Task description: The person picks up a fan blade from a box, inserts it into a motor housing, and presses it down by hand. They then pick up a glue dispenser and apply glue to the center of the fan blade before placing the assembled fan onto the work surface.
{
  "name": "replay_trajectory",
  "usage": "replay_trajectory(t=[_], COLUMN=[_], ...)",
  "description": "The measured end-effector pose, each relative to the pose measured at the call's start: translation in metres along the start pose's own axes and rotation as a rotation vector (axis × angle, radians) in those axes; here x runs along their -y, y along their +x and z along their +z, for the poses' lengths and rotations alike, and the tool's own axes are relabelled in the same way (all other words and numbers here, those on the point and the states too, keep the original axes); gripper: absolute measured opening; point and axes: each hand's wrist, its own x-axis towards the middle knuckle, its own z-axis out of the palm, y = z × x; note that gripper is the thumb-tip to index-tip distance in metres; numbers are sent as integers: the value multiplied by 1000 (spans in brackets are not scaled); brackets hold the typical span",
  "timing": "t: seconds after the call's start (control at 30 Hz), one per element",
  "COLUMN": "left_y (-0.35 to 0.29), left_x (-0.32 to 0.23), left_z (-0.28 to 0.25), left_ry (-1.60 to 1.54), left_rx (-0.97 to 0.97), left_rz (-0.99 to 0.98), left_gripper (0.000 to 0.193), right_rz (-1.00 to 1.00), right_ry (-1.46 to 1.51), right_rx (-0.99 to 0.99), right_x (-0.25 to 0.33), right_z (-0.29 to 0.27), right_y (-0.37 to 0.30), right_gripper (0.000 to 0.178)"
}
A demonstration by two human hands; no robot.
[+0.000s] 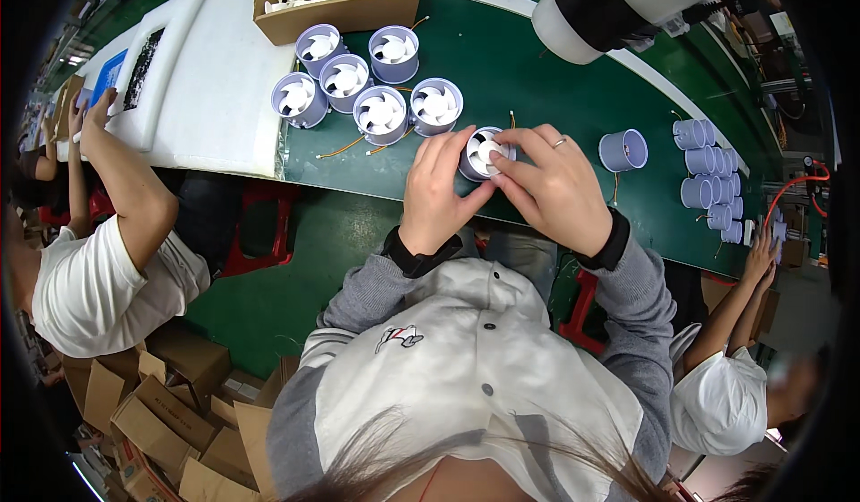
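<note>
Between my hands, at the table's near edge, stands a round lavender fan housing (470,169) with a white fan wheel (482,150) in its mouth. My left hand (434,187) curls around the housing's left side, fingertips on its rim. The thumb and fingers of my right hand (557,182) press on the wheel from the right; they partly hide it. Several fan housings with white wheels (378,112) fitted in them sit in a group to the left, thin wires trailing out. A single housing (623,151) without a white wheel stands to the right.
At the back, a cardboard box (345,24) holds loose white fan wheels. Several more housings (700,162) cluster at the far right. A white and black machine part (596,14) overhangs the back right. People work on both sides. White foam (224,72) covers the table's left.
</note>
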Motion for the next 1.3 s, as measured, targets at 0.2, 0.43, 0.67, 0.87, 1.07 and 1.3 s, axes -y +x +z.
replay_trajectory(t=[0.2,0.43,0.67,0.87,1.07,1.3], left_y=[-1,-5,20,3,0,-4], left_x=[1,-9,-21,-21,-19,12], left_z=[0,3,19,29,8,-24], left_ry=[-20,93,-117,2,-100,-44], left_rx=[20,38,19,68,158,105], left_rz=[-30,-105,-304,30,67,-52], left_gripper=[65,69,69,71,67,63], right_rz=[-65,-16,527,567,249,-66], right_ry=[-115,-157,-162,66,282,-23], right_rx=[7,-52,-439,-301,-83,-147], right_x=[2,2,-67,-52,5,50], right_z=[12,5,-25,-16,7,-6], right_y=[-1,-21,-86,-88,-46,44], right_gripper=[22,31,59,66,65,45])
